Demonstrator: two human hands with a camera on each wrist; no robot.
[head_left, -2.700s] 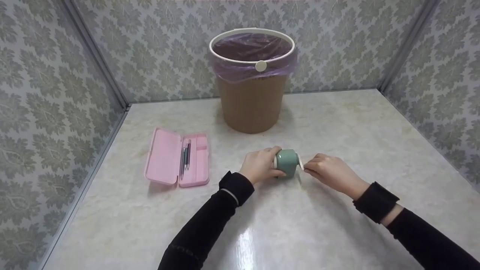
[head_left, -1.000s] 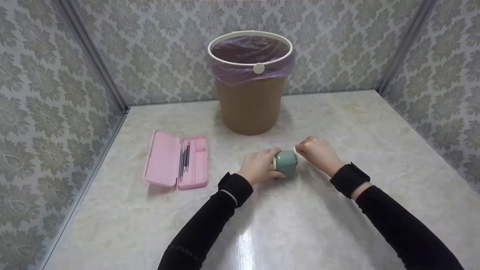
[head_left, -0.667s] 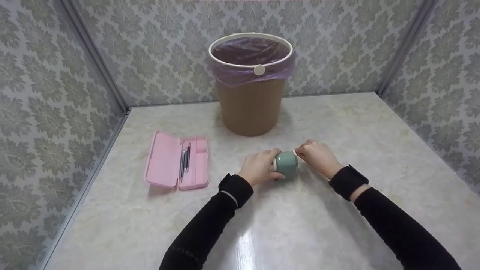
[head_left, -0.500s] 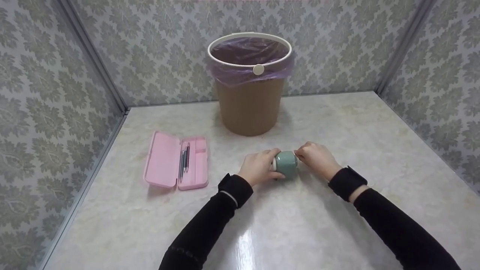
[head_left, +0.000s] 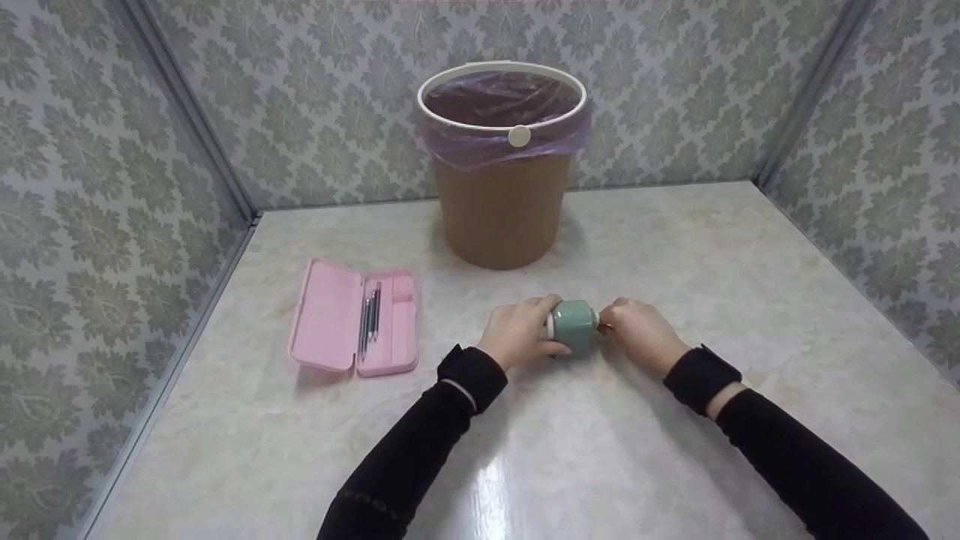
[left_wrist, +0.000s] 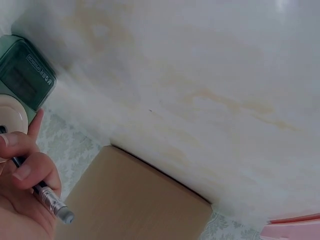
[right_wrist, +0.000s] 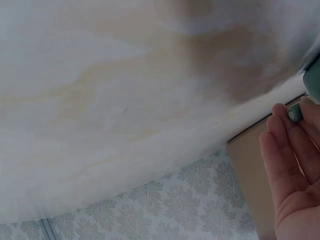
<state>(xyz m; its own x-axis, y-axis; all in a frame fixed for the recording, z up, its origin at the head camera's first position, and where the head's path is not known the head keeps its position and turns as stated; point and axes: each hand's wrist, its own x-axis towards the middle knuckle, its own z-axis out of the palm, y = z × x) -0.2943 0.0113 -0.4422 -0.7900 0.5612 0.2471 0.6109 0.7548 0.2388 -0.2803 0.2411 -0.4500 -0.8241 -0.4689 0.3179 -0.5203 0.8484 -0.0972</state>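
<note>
A green crank pencil sharpener (head_left: 574,326) with a cream front ring lies on its side over the table, in the grip of my left hand (head_left: 517,334). In the left wrist view a dark pencil (left_wrist: 52,202) with a silver ferrule and grey eraser points into the sharpener's cream face (left_wrist: 14,116), and my left fingers curl round it. At the sharpener's other end my right hand (head_left: 641,334) pinches the crank's small green knob (right_wrist: 295,113) between thumb and fingers. Most of the crank arm is hidden behind the right fingers in the head view.
An open pink pencil case (head_left: 403,337) with several pencils (head_left: 372,319) lies to the left. Behind the hands stands a tall brown bin (head_left: 501,210) with a purple liner. Patterned panels (head_left: 675,90) wall the table at the back and sides.
My right hand has swung round with the crank: up and inward from its earlier spot, then lower again now. The left hand and sharpener have stayed nearly still.
</note>
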